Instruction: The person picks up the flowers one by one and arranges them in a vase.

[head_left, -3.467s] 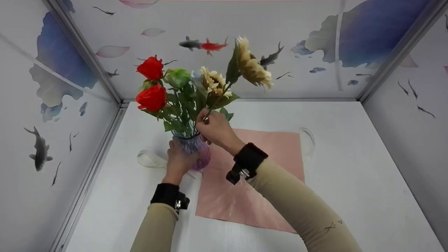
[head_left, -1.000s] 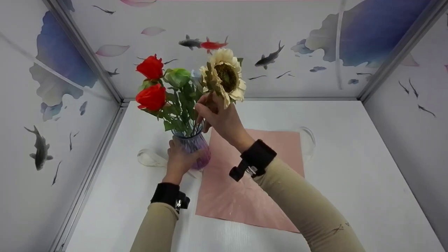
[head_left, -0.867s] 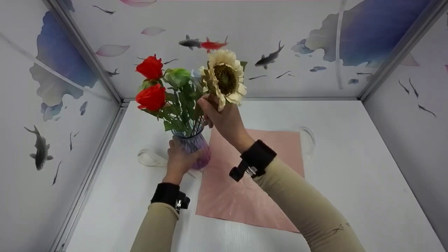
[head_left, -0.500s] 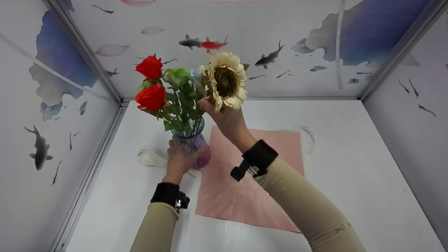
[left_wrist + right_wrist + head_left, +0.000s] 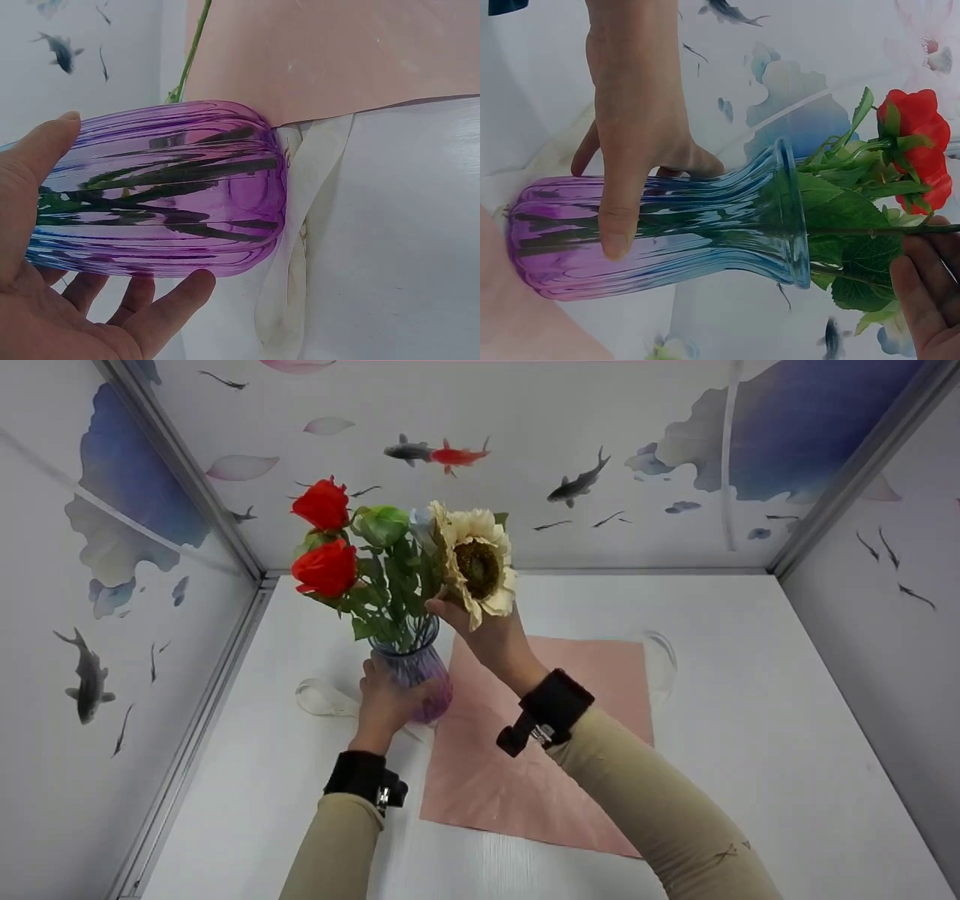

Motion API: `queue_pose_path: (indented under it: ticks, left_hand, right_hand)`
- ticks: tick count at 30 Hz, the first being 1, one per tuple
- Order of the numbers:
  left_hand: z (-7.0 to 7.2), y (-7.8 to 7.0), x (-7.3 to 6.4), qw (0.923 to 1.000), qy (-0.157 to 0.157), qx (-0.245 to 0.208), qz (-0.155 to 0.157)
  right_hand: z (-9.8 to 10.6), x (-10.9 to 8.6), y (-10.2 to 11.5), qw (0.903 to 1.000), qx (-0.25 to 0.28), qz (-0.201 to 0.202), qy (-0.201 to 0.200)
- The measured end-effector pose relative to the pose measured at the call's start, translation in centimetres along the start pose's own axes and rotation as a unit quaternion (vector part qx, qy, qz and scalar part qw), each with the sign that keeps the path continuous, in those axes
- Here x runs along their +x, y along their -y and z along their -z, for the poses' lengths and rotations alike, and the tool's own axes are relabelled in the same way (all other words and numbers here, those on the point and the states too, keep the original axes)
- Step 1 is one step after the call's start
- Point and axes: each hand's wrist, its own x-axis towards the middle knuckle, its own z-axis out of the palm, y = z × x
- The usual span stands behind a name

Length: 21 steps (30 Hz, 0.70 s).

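Observation:
My left hand grips the body of a ribbed glass vase, blue at the rim and purple at the base. In the left wrist view, cut stems show through its wall. Two red roses and a green rose rise from the vase with leafy stems. My right hand pinches a cream artificial sunflower by its stem, just below the head. That stem runs to the vase mouth in the right wrist view. The sunflower faces the head camera and hides part of the right hand.
A pink sheet lies on the white table, right of the vase. White ribbon loops out left, and another loop shows right. A green stem is behind the vase. Printed walls enclose three sides.
The sunflower has turned from facing right to facing the head camera and has come down, the right hand sinking with it over the last half second. Left hand and vase have stayed put.

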Motion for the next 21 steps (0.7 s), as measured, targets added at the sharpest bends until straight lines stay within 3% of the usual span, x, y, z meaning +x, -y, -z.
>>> queue_pose_path:
  ticks: [11,15,21]
  left_hand:
    - [-0.2,0.3,0.2,0.9999,-0.006,0.009,-0.002]
    - [-0.2,0.3,0.3,0.9999,-0.004,0.011,0.001]
    - [-0.1,0.1,0.2,0.9998,-0.006,0.016,-0.008]
  right_hand:
    - [-0.2,-1.1,0.1,0.9982,0.038,-0.035,0.031]
    - [-0.6,-1.5,-0.5,0.9916,0.109,-0.067,0.021]
    - [-0.9,-2.1,-2.2,0.9921,0.102,-0.073,0.007]
